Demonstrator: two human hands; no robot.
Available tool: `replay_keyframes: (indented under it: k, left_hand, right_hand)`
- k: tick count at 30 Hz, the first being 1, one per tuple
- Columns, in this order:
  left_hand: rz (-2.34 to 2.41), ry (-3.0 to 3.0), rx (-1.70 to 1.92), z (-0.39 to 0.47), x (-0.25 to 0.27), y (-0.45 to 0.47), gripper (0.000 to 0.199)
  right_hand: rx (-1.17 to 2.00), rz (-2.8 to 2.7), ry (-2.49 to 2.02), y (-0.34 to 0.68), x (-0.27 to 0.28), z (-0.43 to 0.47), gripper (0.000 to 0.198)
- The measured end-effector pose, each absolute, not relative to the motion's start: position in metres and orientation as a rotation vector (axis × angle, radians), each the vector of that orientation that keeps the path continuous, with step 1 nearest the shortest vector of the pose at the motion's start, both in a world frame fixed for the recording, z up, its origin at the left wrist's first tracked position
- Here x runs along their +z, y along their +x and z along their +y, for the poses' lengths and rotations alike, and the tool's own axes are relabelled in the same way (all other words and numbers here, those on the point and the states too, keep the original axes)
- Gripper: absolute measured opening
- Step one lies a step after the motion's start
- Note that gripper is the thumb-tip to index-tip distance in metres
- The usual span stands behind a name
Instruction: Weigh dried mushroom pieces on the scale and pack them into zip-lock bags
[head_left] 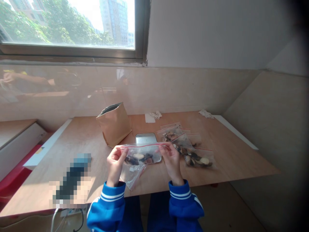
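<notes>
My left hand (pixel 115 166) and my right hand (pixel 172 162) pinch the two top corners of a clear zip bag (pixel 150 150) with a red seal line. Dark and pale dried-looking pieces show through its plastic; their exact kind is unclear. Under and behind this bag, partly covered, is a flat pale device with a metal plate (pixel 146 138), like a small scale. Another clear zip bag (pixel 130 178) lies flat near my left wrist. Right of my right hand, several filled zip bags (pixel 199 159) overlap on the table.
An open brown paper bag (pixel 115 127) stands at the back left of the wooden table (pixel 231 154). A blurred dark object (pixel 72 180) with a white cable (pixel 54 217) lies at the left. Crumpled tissues (pixel 156 114) rest by the wall under the window.
</notes>
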State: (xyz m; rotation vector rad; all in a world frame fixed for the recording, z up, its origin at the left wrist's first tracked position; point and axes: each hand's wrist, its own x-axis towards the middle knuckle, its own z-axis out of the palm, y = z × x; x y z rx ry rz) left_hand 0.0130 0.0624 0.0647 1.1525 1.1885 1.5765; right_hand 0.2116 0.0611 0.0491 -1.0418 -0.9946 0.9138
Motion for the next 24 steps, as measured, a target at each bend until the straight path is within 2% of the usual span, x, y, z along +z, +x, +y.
replay_keyframes:
  k: [5, 15, 24]
  left_hand:
    - [1.218, 1.159, 1.596, 0.059, 0.065, 0.015, 0.025]
    - [1.063, 0.962, 1.514, 0.057, 0.060, 0.025, 0.029]
    - [1.186, 1.132, 1.529, 0.058, 0.057, 0.015, 0.027]
  right_hand:
    - [0.870, -0.966, -1.036, 0.211, 0.049, 0.060, 0.025]
    - [1.128, -0.992, -0.871, 0.193, 0.044, 0.065, 0.026]
    - [1.054, -0.944, -1.006, 0.198, 0.042, 0.065, 0.024]
